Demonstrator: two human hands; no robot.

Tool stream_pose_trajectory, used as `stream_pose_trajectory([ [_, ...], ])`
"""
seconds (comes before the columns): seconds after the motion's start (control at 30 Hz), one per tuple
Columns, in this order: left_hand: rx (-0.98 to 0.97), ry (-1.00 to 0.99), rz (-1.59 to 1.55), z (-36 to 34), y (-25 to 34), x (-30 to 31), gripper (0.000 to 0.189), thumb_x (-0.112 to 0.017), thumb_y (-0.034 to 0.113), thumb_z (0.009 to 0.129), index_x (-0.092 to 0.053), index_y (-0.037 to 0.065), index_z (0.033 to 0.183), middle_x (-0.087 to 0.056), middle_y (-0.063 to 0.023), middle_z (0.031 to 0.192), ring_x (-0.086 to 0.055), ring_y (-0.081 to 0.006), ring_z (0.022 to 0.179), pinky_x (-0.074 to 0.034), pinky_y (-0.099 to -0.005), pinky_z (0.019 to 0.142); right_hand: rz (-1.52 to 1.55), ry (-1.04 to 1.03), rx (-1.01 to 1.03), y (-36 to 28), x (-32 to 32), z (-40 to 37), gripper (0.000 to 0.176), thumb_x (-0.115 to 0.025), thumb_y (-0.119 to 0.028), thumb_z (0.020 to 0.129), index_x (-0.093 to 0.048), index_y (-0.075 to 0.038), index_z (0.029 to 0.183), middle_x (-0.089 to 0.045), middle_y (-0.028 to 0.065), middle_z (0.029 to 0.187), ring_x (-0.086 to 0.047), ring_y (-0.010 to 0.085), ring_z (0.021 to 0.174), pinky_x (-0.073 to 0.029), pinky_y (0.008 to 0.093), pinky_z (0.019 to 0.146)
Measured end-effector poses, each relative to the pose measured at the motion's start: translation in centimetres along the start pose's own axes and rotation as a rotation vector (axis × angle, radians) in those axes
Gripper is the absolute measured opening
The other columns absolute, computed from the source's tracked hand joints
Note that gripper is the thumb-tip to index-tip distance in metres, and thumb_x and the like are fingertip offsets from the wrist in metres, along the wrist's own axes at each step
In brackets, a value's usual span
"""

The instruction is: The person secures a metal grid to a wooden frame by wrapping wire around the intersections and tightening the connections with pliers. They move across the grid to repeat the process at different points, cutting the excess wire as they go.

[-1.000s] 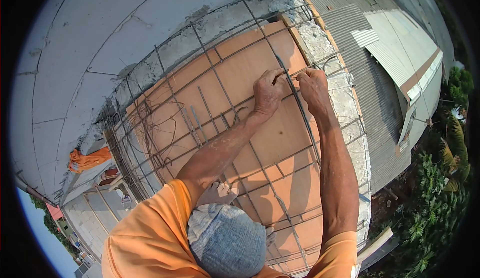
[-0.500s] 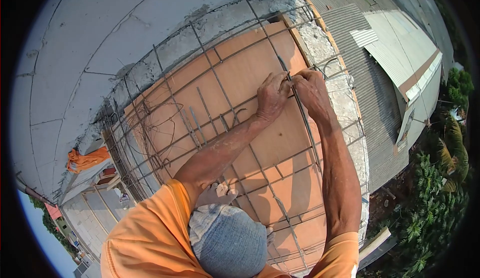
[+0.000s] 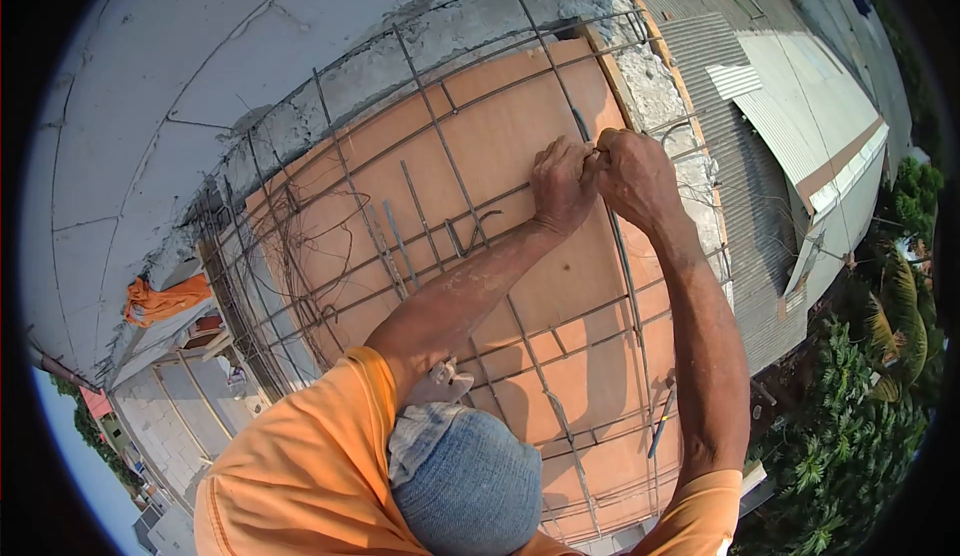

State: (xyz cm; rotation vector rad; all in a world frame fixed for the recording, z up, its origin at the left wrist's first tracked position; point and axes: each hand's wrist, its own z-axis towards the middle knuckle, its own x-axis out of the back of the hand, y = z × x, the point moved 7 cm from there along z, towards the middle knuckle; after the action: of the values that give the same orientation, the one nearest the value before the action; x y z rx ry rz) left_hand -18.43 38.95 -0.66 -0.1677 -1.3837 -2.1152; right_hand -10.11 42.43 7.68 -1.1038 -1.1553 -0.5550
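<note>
A grid of steel rebar lies over orange-brown plywood sheets. At a crossing near the upper right of the grid, my left hand is closed in a pinch beside a long bar. My right hand is curled into a fist at the same crossing, its fingertips meeting those of my left hand. What the fingers pinch is too small and too covered to make out. Short loose bars and a bent hook-shaped piece lie left of my left hand. My knee in blue denim is below.
Tangled thin wire hangs on the grid's left side. A rough concrete edge with timber boards borders the right, beyond it corrugated roofs and trees. An orange cloth lies left. A thin blue stick-like tool rests near my right forearm.
My right hand has turned and curled tighter, its knuckles now facing up. Both hands stay at the same crossing. The view has shifted slightly, and the blue tool has come into sight.
</note>
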Motion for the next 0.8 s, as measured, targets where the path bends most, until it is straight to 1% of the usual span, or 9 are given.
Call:
stream_pose_trajectory([
  [0.03, 0.067, 0.006, 0.016, 0.1, -0.3, 0.0, 0.01, -0.067, 0.008, 0.075, -0.06, 0.005, 0.082, -0.062, -0.0087, 0.083, -0.061, -0.0304, 0.081, -0.047, -0.0396, 0.075, 0.002, -0.001, -0.001, 0.5, 0.4, 0.4, 0.009, -0.06, -0.007, 0.074, -0.057, 0.001, 0.071, -0.062, 0.0194, 0.072, -0.065, 0.0383, 0.073, -0.053, 0.0459, 0.065],
  [0.1, 0.078, 0.017, 0.018, 0.3, -0.2, 0.0, 0.009, -0.067, 0.007, 0.076, -0.061, 0.004, 0.082, -0.061, -0.01, 0.08, -0.062, -0.0304, 0.078, -0.048, -0.0392, 0.072, -0.062, 0.032, 0.065, 1.1, 1.1, 1.8, 0.005, -0.059, -0.004, 0.075, -0.057, 0.001, 0.074, -0.062, 0.0165, 0.077, -0.065, 0.0367, 0.078, -0.052, 0.0459, 0.066],
  [0.23, 0.137, 0.038, -0.046, 0.4, -0.8, -0.2, 0.008, -0.066, 0.007, 0.078, -0.062, 0.001, 0.081, -0.06, -0.012, 0.076, -0.063, -0.0292, 0.071, -0.049, -0.0378, 0.065, -0.063, 0.088, -0.031, 3.3, 0.6, 2.9, 0.004, -0.06, -0.001, 0.075, -0.059, -0.001, 0.078, -0.062, 0.0162, 0.079, -0.065, 0.0379, 0.08, -0.052, 0.047, 0.067],
  [0.37, 0.138, 0.051, -0.055, 0.4, -0.8, -0.1, 0.008, -0.067, 0.007, 0.079, -0.064, 0.0, 0.082, -0.061, -0.0122, 0.076, -0.063, -0.0275, 0.069, -0.05, -0.0375, 0.063, -0.032, -0.02, -0.083, 6.2, -1.3, 3.4, 0.008, -0.062, -0.002, 0.072, -0.064, 0.0, 0.08, -0.066, 0.0202, 0.08, -0.066, 0.0394, 0.081, -0.053, 0.0469, 0.067],
  [0.5, 0.148, 0.035, -0.07, 0.7, -1.0, -0.1, 0.008, -0.068, 0.006, 0.079, -0.065, 0.0, 0.082, -0.062, -0.0114, 0.077, -0.063, -0.0258, 0.069, -0.05, -0.0362, 0.063, -0.073, 0.009, -0.07, 5.7, -1.7, 3.5, 0.008, -0.063, -0.003, 0.071, -0.065, 0.001, 0.078, -0.066, 0.0225, 0.078, -0.067, 0.04, 0.08, -0.053, 0.0473, 0.067],
  [0.6, 0.138, 0.016, -0.077, 0.5, -1.1, 0.0, 0.007, -0.067, 0.006, 0.079, -0.065, 0.0, 0.083, -0.062, -0.0113, 0.077, -0.063, -0.0251, 0.068, -0.05, -0.0355, 0.062, -0.16, -0.181, -0.138, 4.4, -1.5, 1.8, 0.007, -0.061, -0.004, 0.073, -0.065, 0.001, 0.075, -0.065, 0.0244, 0.077, -0.066, 0.0412, 0.078, -0.053, 0.0484, 0.067],
  [0.63, 0.129, 0.017, -0.073, 0.6, -1.1, 0.0, 0.007, -0.067, 0.006, 0.079, -0.065, 0.0, 0.083, -0.062, -0.0113, 0.077, -0.063, -0.0248, 0.068, -0.05, -0.0351, 0.062, -0.168, -0.179, -0.136, 4.2, -1.3, 1.1, 0.007, -0.061, -0.004, 0.073, -0.065, 0.001, 0.075, -0.065, 0.0244, 0.077, -0.066, 0.0412, 0.078, -0.053, 0.0484, 0.067],
  [0.77, 0.115, -0.003, -0.06, 0.7, -0.9, 0.2, 0.006, -0.066, 0.006, 0.079, -0.065, 0.0, 0.082, -0.061, -0.0111, 0.077, -0.063, -0.0243, 0.067, -0.049, -0.0351, 0.061, 0.075, -0.114, -0.102, 3.3, -1.1, -0.2, 0.016, -0.057, -0.009, 0.077, -0.065, 0.004, 0.073, -0.063, 0.0255, 0.072, -0.065, 0.0419, 0.076, -0.052, 0.048, 0.069],
  [0.8, 0.103, 0.004, -0.051, 0.8, -0.9, 0.2, 0.007, -0.067, 0.007, 0.079, -0.064, 0.001, 0.082, -0.062, -0.0108, 0.077, -0.063, -0.0232, 0.067, -0.05, -0.0346, 0.061, 0.147, -0.095, -0.145, 3.5, -1.0, 0.1, 0.016, -0.055, -0.01, 0.076, -0.064, 0.004, 0.074, -0.061, 0.0236, 0.069, -0.063, 0.0383, 0.069, -0.05, 0.0465, 0.066],
])
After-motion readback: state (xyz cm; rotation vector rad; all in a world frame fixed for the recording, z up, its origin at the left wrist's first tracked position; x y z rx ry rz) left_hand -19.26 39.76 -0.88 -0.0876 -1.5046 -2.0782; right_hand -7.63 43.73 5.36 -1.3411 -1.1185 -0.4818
